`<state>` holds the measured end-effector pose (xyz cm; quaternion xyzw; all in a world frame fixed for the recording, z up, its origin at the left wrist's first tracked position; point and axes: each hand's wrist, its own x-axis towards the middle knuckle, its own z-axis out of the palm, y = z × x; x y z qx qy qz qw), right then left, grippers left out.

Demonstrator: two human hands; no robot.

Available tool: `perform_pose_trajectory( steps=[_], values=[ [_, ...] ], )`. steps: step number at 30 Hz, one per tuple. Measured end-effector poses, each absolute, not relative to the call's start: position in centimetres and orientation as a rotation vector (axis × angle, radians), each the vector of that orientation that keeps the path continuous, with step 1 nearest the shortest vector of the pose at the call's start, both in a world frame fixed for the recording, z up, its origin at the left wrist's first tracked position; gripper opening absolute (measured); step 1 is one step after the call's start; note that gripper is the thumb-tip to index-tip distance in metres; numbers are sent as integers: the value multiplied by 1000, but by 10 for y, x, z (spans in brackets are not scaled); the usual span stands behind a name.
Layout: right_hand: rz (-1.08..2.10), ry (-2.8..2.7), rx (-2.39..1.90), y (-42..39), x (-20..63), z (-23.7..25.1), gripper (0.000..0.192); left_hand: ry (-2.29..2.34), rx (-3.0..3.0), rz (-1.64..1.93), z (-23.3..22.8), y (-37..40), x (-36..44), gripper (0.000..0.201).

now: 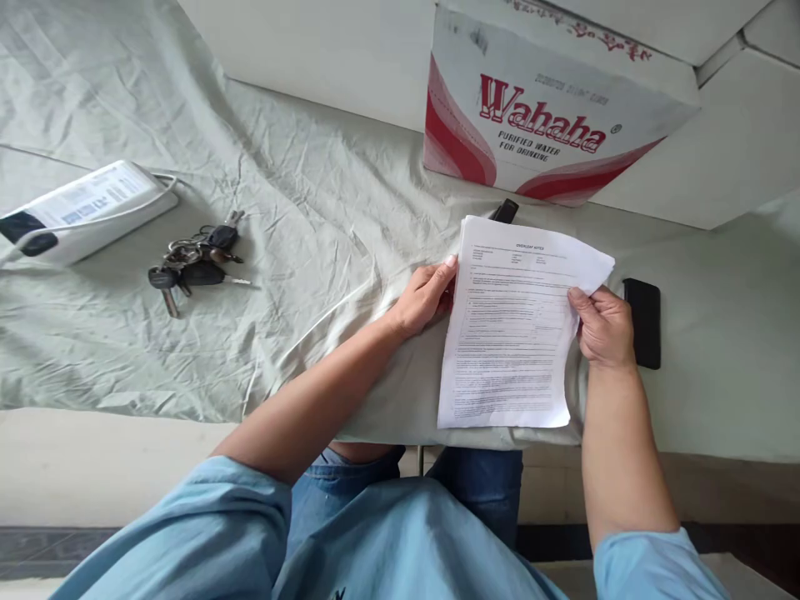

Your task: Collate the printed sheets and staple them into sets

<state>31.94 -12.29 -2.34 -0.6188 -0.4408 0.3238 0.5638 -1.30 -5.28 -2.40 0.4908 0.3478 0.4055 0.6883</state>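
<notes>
Several printed paper sheets [512, 333], stacked together and headed "Overleaf Notes", are held just above the cloth-covered table. Along their left edge is my left hand [426, 293], its thumb at the margin and its fingers curled, partly hidden behind the paper. My right hand [603, 323] pinches the right edge, thumb on top and fingers underneath, and the upper right corner bends there. Right beside that hand lies a black phone [643, 323]. A small black object [505, 210] pokes out from behind the top edge of the sheets; I cannot make out what it is.
A white and red Wahaha water carton [531, 125] stands at the back against white panels. To the left, a bunch of keys [198, 257] lies near a white box-shaped device [93, 204] with a cable. The wrinkled pale green cloth [312, 208] covers the table.
</notes>
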Motion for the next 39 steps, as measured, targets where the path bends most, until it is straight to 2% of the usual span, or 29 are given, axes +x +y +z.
perform_pose_trajectory(
  steps=[6,11,19,23,27,32,39],
  values=[
    [647,-984,-1453,-112,310,-43,52,834,1266,875,-27,-48,-17,65],
    [575,-847,-1440,-118,311,-39,62,817,1245,859,-25,-46,-14,66],
    [458,-883,-1491,-118,317,-33,59,638,984,885,-34,-40,-10,79],
    [303,-901,-1543,-115,322,-32,54,680,787,896,-39,-37,-7,74],
    [278,-851,-1503,-112,325,-28,46,710,729,905,-41,-31,-8,69],
    [329,-895,-1498,-116,316,-24,53,609,750,796,-40,-27,-13,61],
    [367,-973,-1487,-120,304,-21,50,569,744,755,-35,-27,-15,48]
  ],
)
